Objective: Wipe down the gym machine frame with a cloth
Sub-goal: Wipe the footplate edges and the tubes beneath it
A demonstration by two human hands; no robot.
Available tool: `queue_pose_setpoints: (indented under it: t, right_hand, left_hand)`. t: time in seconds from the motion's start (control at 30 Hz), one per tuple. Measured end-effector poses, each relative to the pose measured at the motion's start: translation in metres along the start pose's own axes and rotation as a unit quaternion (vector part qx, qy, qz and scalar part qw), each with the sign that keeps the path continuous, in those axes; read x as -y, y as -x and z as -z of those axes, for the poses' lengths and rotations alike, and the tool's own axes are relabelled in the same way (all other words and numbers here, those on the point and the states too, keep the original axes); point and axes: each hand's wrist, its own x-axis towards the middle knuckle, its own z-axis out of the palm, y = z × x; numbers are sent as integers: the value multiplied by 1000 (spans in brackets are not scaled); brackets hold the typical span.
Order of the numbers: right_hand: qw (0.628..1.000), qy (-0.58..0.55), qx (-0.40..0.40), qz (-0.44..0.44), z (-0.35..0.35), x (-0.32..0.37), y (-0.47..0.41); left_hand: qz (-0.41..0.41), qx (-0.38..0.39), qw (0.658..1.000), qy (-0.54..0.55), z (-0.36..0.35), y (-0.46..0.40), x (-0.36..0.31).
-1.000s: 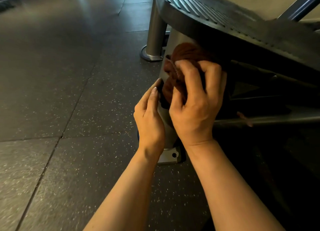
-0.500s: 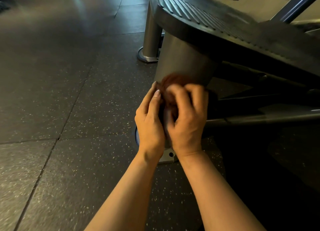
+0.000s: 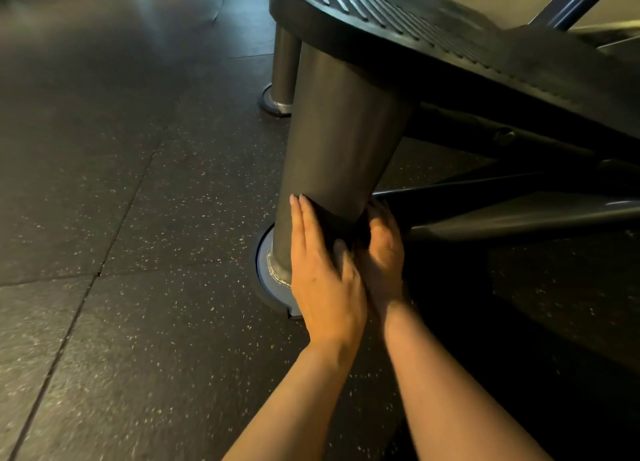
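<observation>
As both hands bracket its base for pressure | dark cloth wraps thick grey steel frame leg, 6 o'clock end | left hand flat, fingers straight | right hand cupping cloth at 3 o'clock, grip unclear.

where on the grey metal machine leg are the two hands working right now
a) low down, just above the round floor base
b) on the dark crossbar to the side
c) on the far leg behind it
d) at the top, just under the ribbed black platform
a: the left hand lies with straight fingers and the right hand beside it, both low on the near grey metal leg, just above its round floor base.
</observation>
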Motion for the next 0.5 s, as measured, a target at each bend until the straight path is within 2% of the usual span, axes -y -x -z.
queue_pose_setpoints:
  t: [0.07,0.13,0.2,0.3,0.37,0.4,0.43,0.5]
  right_hand:
    - [992,93,85,23,11,-14,-12]
    - [982,157,109,-4,23,-20,-22]
    - [977,200,41,-60,35,-24,-30]
    - [961,228,-72,-141,39,-24,-36]
    - [965,195,-67,-160,29,-17,-29]
    - [975,170,-29,-142,24,-10,-28]
    - [988,91,6,-123,21,-2,-22]
    - [993,105,48,7,13,-3,-19]
  left_hand:
    - [-31,10,999,-40,-3,7,4]
    - [-53,21,996,-65,-5,13,8]
    - [-46,30,995,-79,-7,19,8]
    - [-52,1,994,-98,-12,26,7]
    - [-85,2,992,-95,-13,30,9]
    - [-96,18,991,-90,-13,31,10]
    - [-96,39,991,-80,-13,31,12]
    - [-77,72,992,-66,-14,26,17]
